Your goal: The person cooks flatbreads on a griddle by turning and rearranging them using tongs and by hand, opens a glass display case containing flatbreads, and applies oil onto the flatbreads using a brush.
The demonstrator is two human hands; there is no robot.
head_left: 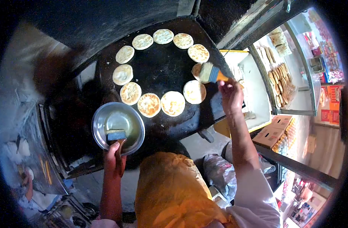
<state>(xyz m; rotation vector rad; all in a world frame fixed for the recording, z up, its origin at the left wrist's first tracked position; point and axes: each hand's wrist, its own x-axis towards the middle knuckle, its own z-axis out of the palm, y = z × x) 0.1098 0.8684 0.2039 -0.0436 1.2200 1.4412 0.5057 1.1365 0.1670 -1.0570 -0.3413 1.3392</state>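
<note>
Round flatbreads point(149, 105) lie in a ring on a dark griddle point(158, 66), several with browned patches. My right hand point(231, 95) grips the orange handle of a wide brush point(210, 73), whose pale bristles are over the flatbread at the ring's right side and hide part of it. My left hand point(114, 154) holds a metal bowl point(140, 131) by its near rim, at the griddle's front left edge. Some liquid shows in the bowl. A second brush point(116, 135) rests in it, its brown handle passing over the rim beside my left thumb.
Right of the griddle stands a white bin with a yellow rim point(257, 131). Beyond are a glass case with long breads point(282, 81), a carton point(270, 133) and eggs point(284, 142). Plastic bags point(219, 174) lie below. Another person's arm point(29, 186) shows at lower left.
</note>
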